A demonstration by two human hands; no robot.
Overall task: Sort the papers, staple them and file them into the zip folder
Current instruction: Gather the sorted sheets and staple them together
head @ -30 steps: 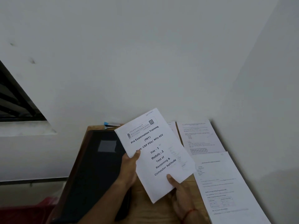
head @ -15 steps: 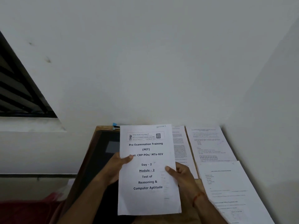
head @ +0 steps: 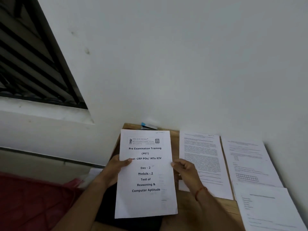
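We're gripping the cover sheet (head: 145, 174) upright with both hands, left hand (head: 115, 169) and right hand (head: 186, 170) pinching its side edges above the table (head: 175, 135).

Cover sheet (head: 145, 174): white, bold black print, small black QR square near top.
Table (head: 175, 135): light brown wood grain.
Folder (head: 106, 205): plain black.
Text sheet (head: 201, 160): white, dense grey lines.
Grid sheet (head: 245, 160): white, small ruled black grid.
Form sheet (head: 270, 209): white, sparse grey print.
Wrist thread (head: 200, 191): red-orange.
Small object (head: 146, 125): blue and white.
Fabric (head: 33, 202): dark red.
Wall (head: 183, 64): off-white, few dark specks.
Window grille (head: 30, 64): black bars, striped.
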